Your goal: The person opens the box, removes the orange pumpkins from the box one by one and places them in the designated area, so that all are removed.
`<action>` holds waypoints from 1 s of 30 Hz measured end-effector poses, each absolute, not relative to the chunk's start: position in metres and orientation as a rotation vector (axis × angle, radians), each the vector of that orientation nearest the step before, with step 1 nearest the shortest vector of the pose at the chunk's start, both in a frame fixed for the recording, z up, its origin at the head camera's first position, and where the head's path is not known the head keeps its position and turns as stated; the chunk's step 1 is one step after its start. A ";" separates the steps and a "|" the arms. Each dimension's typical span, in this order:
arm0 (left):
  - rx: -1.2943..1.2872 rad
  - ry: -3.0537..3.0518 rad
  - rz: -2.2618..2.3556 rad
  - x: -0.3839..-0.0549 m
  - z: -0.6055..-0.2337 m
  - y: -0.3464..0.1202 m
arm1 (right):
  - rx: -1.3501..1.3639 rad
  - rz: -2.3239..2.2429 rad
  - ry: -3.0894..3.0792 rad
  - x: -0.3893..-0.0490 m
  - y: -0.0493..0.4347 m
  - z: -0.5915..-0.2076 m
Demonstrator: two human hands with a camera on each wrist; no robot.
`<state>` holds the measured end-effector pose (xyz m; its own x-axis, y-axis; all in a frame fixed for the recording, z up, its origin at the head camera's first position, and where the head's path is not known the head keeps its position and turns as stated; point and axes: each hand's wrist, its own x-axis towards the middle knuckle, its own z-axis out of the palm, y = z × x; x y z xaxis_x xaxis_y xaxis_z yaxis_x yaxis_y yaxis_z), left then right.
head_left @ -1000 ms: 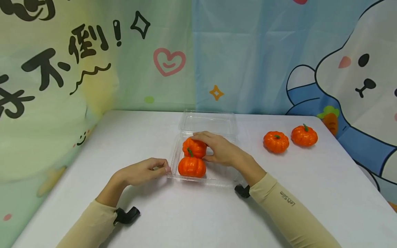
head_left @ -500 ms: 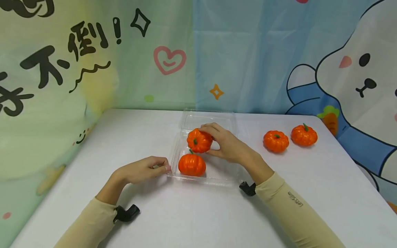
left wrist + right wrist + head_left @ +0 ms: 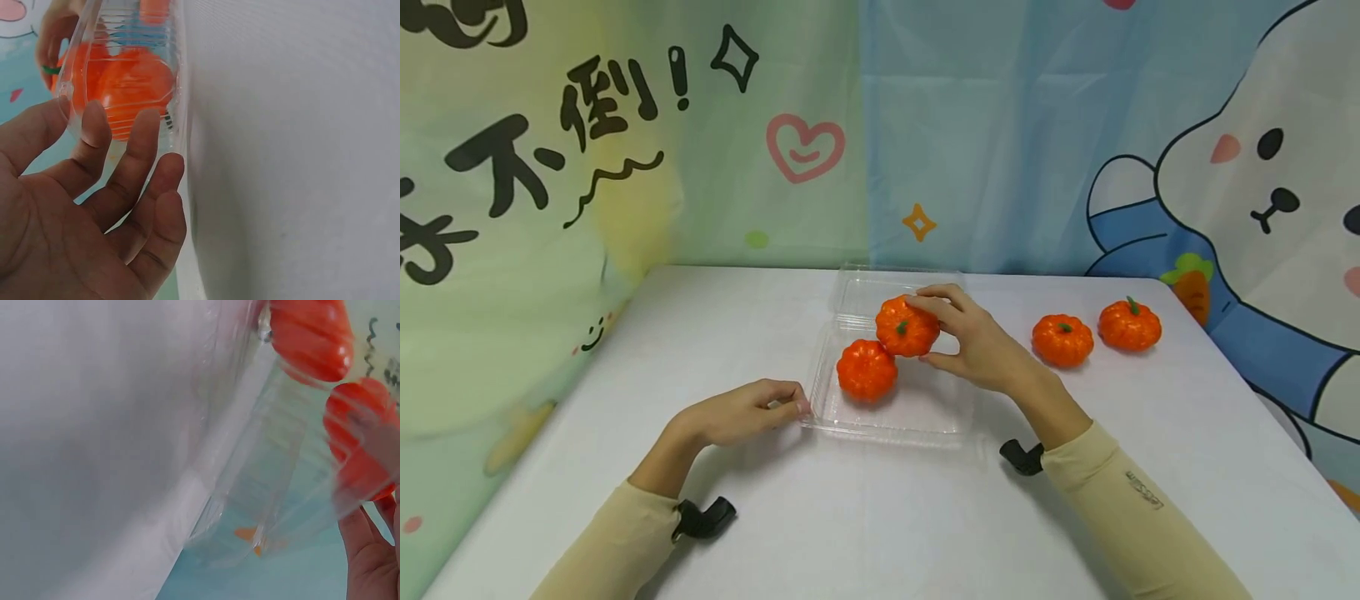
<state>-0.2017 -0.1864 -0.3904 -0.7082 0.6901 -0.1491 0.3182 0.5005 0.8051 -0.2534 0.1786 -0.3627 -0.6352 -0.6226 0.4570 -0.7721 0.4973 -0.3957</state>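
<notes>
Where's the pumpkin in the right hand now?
In the head view, the held pumpkin is near the middle, in the right hand over the clear box, a bit higher in the picture and right of another orange pumpkin.

The right hand (image 3: 977, 340) has carried its gripped pumpkin (image 3: 910, 319) from the left side of the clear container (image 3: 932, 404) toward its middle, and holds it higher than a second ago. Its green stem shows nearer the middle of its visible face than half a second ago. The other pumpkin (image 3: 867, 372) now sits farther from the container's near edge and is turned, so its stem, earlier visible at the top, is hidden in the head view.
</notes>
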 end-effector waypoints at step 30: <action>0.814 2.320 1.047 -0.203 -0.389 -0.183 | 1.008 0.985 -2.453 -0.244 0.224 -0.358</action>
